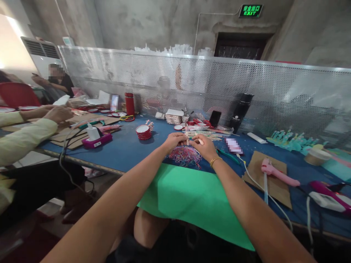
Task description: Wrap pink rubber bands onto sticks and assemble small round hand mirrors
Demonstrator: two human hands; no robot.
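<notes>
My left hand [176, 141] is closed in a pinch on a thin pale stick [187, 132], which stands upright with a crosspiece, like a small cross. Close beside it, my right hand [205, 146] has its fingers bent together around a short pale stick-like piece [201, 141]. Whether both hands touch the same cross is too small to tell. Below the hands lies a tangled heap of thin coloured bands or cords [184, 156]. A bright green sheet [192, 193] covers the table edge and my lap.
A glue gun [270, 168] rests on cardboard [279, 190] at right, with a white cable nearby. A red-and-white tin [143, 132] stands left, a purple power strip [97, 140] beyond it. Behind are thin sticks [204, 135], a black bottle [241, 109] and a co-worker's hands [59, 113] at far left.
</notes>
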